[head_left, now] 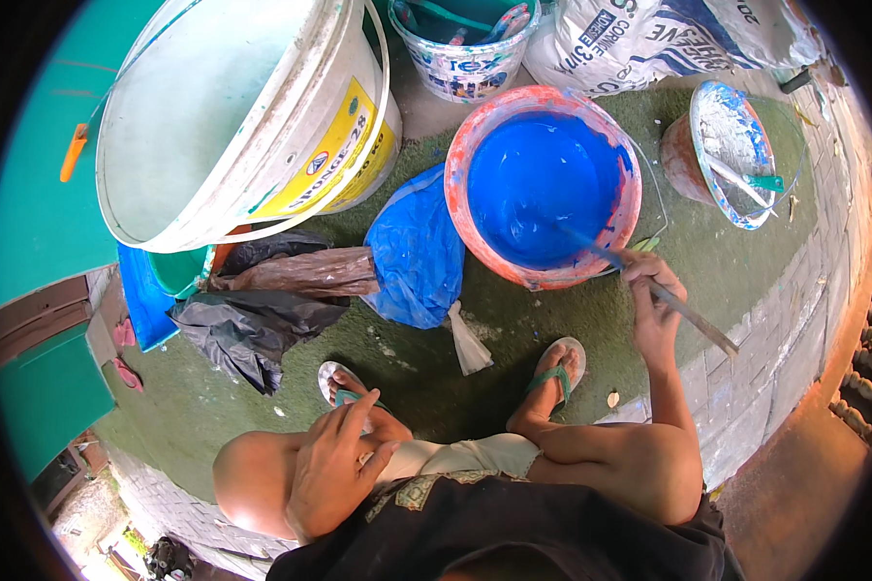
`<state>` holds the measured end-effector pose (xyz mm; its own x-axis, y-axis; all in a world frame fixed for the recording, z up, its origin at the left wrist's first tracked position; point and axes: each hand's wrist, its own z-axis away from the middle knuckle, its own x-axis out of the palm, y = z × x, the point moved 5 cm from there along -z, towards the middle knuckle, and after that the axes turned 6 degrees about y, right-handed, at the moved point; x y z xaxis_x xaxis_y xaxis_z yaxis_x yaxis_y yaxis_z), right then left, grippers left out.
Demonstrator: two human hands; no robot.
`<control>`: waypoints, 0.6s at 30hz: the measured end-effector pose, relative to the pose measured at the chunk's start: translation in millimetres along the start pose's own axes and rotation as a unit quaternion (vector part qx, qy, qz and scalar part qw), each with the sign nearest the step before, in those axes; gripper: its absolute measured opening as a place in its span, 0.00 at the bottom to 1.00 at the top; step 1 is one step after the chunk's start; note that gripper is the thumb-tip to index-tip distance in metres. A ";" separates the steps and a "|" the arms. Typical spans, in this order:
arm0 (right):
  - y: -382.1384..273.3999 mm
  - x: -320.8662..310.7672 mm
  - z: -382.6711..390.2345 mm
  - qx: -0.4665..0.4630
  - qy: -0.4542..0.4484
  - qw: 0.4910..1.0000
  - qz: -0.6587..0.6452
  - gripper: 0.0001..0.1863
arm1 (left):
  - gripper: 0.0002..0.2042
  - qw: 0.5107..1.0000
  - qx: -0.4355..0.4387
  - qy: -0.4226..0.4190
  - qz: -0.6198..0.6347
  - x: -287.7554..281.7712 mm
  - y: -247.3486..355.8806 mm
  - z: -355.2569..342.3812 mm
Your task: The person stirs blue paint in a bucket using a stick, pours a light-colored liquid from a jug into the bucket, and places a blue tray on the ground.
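Observation:
My right hand (652,283) is closed around a long thin stick (690,316). The stick slants to the left, its far end dipping into bright blue paint (538,174). That paint partly fills a bucket (463,250) with an orange-red, paint-smeared rim, which stands on the green ground in front of me. The stick's tip is hidden under the paint. My left hand (334,465) rests by my left knee with its fingers apart, holding nothing.
A large white bucket (305,160) leans at the upper left. Behind stand a smaller bucket with tools (465,68) and white sacks (630,44). At right is a bucket crusted white (683,160) with a green-handled tool. Blue (412,247) and black plastic bags (252,324) lie left of the paint.

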<state>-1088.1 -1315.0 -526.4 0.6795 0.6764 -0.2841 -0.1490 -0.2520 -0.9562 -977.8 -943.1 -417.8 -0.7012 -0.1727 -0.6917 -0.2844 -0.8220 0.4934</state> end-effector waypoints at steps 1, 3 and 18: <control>1.5 -0.8 -2.9 0.017 0.011 0.999 -0.034 0.07 | 0.29 1.000 0.000 -0.001 0.001 -0.2 -0.1 -0.1; -10.6 -3.3 -7.0 -0.099 0.028 0.986 0.130 0.07 | 0.29 1.000 0.001 -0.003 0.002 -1.5 0.1 0.0; -27.1 -1.1 -2.9 -0.131 -0.015 0.962 0.238 0.09 | 0.29 1.000 -0.009 0.000 0.006 -4.5 -1.2 0.6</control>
<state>-1082.7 -1310.9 -500.0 0.5570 0.4608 -0.6909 -0.2488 -0.7011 -0.6682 -974.7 -941.0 -415.0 -0.7050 -0.1817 -0.6855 -0.2640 -0.8299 0.4915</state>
